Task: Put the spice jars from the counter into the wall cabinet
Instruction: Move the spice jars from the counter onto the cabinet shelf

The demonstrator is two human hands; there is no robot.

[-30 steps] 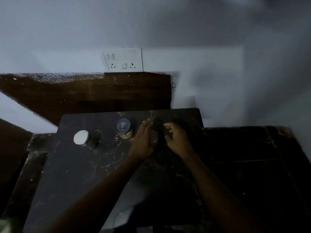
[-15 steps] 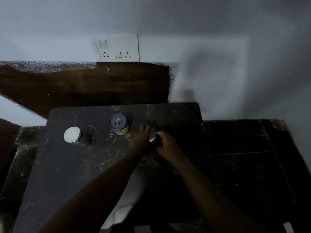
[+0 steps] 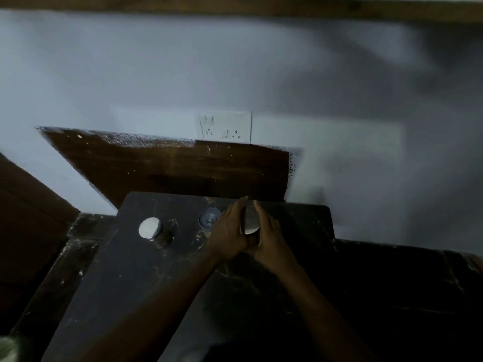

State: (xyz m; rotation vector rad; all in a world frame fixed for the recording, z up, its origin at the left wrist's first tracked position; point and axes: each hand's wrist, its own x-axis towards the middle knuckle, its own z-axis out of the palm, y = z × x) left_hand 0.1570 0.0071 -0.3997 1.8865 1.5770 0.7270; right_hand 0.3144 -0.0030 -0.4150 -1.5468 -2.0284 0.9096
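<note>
Both hands clasp one spice jar with a silver lid (image 3: pixel 250 222) at the back of the dark counter slab (image 3: pixel 117 270). My left hand (image 3: pixel 230 231) wraps its left side and my right hand (image 3: pixel 266 233) its right side. Just left of my left hand stands a jar with a dark blue-grey lid (image 3: pixel 209 218), partly hidden by my fingers. Farther left stands another silver-lidded jar (image 3: pixel 150 228), untouched. A brown wooden strip (image 3: pixel 235 7) runs along the top edge of the view; I cannot tell whether it belongs to the cabinet.
A white socket plate (image 3: pixel 225 127) is on the pale wall above a dark brown backsplash panel (image 3: pixel 183 168). A lower dark marble surface (image 3: pixel 392 296) extends to the right. A brown wooden panel (image 3: pixel 23 218) stands at the left.
The hands closed in from either side onto the silver-lidded jar. The view tilted upward, showing more wall and the wooden strip at the top.
</note>
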